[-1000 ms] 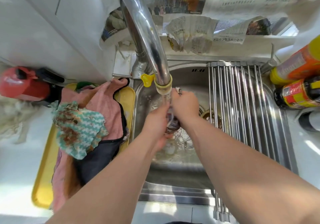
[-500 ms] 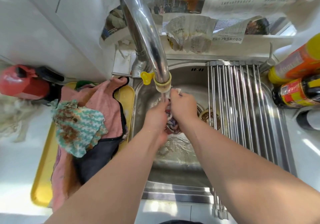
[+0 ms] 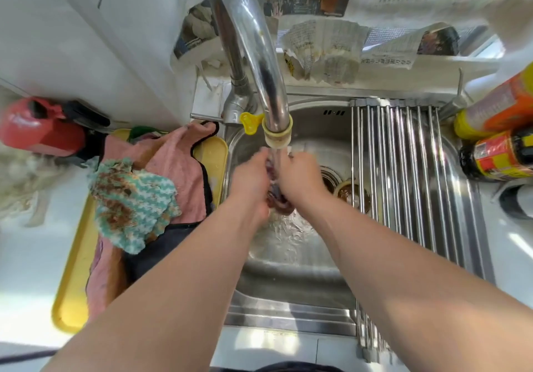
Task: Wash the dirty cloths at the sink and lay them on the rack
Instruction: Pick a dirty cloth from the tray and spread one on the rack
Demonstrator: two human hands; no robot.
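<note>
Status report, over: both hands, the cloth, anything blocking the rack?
Left hand and right hand both grip the dark cloth under the faucet stream. Rack: no cloth yet, nothing in the way. Stained cloths wait on yellow tray.

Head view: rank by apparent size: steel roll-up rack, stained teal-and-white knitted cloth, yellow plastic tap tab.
1. steel roll-up rack
2. stained teal-and-white knitted cloth
3. yellow plastic tap tab
No close calls.
</note>
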